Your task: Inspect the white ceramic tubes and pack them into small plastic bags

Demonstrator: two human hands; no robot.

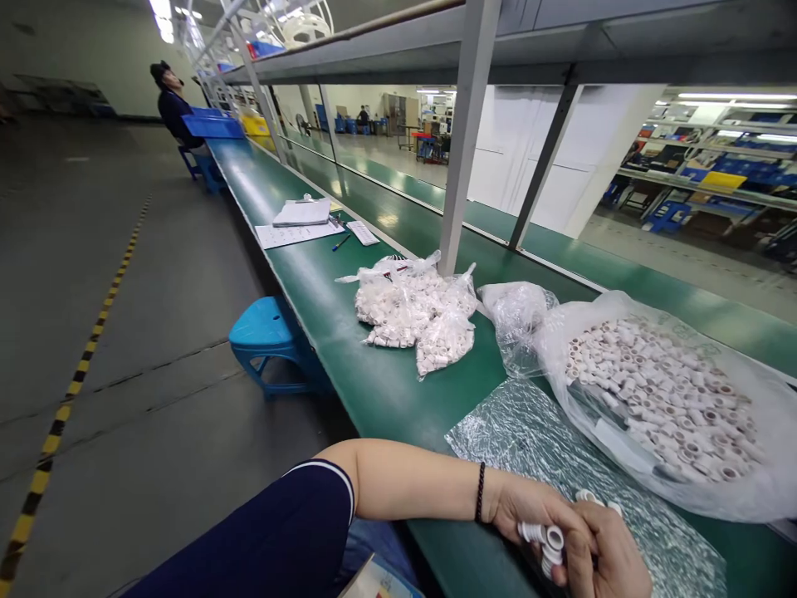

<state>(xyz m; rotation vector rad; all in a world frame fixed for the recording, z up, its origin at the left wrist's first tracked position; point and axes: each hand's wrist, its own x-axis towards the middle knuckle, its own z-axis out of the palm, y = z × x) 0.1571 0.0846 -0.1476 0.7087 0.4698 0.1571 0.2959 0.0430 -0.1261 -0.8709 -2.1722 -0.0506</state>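
My left hand (540, 505) reaches across the bench from the left, fingers curled round several small white ribbed plastic fittings (551, 540). Pressed against it, my right hand (608, 555) is closed, with its fingertips on the fittings; part of its grip is hidden. A few more white fittings (589, 497) show just behind the hands. Beneath them lies a crinkled clear plastic sheet (529, 432). A large open plastic bag (554, 340) beyond my hands holds a heap of loose white fittings (672, 390).
Knotted clear bags of fittings (411, 307) lie on the green bench (374, 399), with a crumpled bag (520, 311) beside them. Papers (302, 214) and a pen (340, 242) are farther along. A metal post (464, 141) rises behind. A blue stool (265, 328) stands left; a person (174, 108) sits far off.
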